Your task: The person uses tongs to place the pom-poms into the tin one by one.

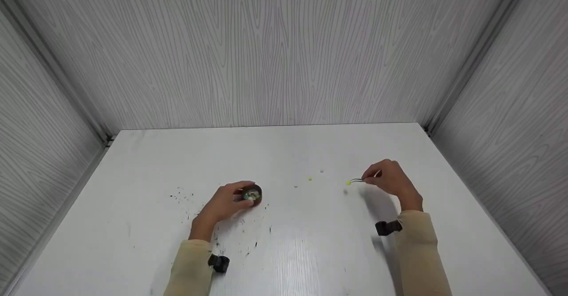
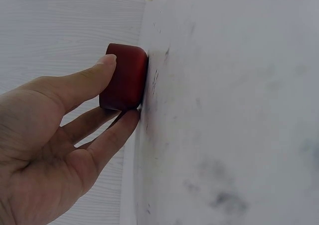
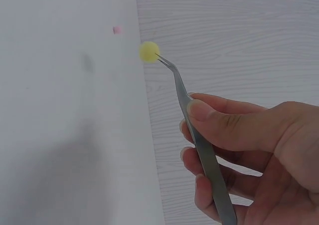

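Note:
My left hand point(image 1: 223, 203) grips a small dark red cup point(image 2: 128, 75) round its side, thumb on one side and fingers on the other. The cup stands on the white table, and several small pale and greenish pieces point(image 1: 253, 195) lie inside it. On the right, my right hand point(image 1: 390, 180) pinches steel tweezers point(image 3: 203, 147) with bent tips. A small round yellow piece point(image 3: 148, 52) sits at the tweezer tips, raised above the table. Its shadow falls just below it in the head view.
Between the hands lie a yellow bit point(image 1: 310, 179) and small pale bits point(image 1: 321, 171); a pink bit point(image 3: 117, 30) shows in the right wrist view. Dark specks point(image 1: 179, 195) and smudges mark the white table point(image 1: 293, 149). Grey wood-grain panels point(image 1: 275, 65) stand behind and at both sides.

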`<state>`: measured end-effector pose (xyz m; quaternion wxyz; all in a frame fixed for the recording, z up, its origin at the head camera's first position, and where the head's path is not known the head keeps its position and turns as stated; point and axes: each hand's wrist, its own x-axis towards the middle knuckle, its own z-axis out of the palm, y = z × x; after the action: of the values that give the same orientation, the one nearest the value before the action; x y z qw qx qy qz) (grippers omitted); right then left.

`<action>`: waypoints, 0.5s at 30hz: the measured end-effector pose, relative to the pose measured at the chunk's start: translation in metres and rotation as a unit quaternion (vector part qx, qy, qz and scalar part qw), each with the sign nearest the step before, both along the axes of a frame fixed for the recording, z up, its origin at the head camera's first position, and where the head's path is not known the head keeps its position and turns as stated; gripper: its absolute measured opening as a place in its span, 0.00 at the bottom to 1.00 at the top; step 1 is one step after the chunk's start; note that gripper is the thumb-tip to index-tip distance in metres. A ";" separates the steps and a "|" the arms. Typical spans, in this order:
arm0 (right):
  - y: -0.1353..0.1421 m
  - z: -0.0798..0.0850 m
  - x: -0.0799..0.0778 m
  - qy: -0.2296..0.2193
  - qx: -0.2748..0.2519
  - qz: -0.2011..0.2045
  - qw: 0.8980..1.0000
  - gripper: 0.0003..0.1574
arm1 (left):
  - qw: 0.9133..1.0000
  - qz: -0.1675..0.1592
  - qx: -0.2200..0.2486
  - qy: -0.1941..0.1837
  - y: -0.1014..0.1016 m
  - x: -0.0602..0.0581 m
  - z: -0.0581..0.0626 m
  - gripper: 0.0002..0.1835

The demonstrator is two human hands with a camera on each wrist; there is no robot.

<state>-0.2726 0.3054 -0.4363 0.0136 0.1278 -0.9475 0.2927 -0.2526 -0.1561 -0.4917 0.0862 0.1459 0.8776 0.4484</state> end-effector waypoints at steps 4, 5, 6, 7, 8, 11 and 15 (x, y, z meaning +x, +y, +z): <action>-0.003 0.002 0.000 0.006 -0.005 0.000 1.000 0.06 | 1.000 -0.003 -0.009 0.003 0.000 0.001 0.003 0.29; -0.003 0.002 0.001 0.008 -0.006 0.000 1.000 0.06 | 1.000 -0.004 -0.009 0.003 0.000 0.001 0.003 0.29; -0.004 0.003 0.001 0.010 -0.007 0.001 1.000 0.06 | 1.000 -0.004 -0.010 0.004 0.000 0.001 0.004 0.29; -0.005 0.004 0.001 0.011 -0.009 0.002 1.000 0.06 | 1.000 -0.005 -0.011 0.004 0.001 0.002 0.004 0.29; -0.006 0.005 0.002 0.014 -0.009 0.003 1.000 0.06 | 1.000 -0.007 -0.011 0.007 0.000 0.002 0.004 0.29; -0.008 0.006 0.003 0.019 -0.009 0.003 1.000 0.07 | 1.000 -0.003 -0.007 0.003 0.001 0.002 0.002 0.29; -0.013 0.007 0.004 0.022 -0.006 -0.001 1.000 0.07 | 1.000 0.001 -0.007 -0.003 0.000 0.001 0.001 0.29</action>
<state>-0.2687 0.2923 -0.4293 0.0358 0.1333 -0.9452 0.2959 -0.2513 -0.1558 -0.4907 0.0895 0.1431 0.8805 0.4430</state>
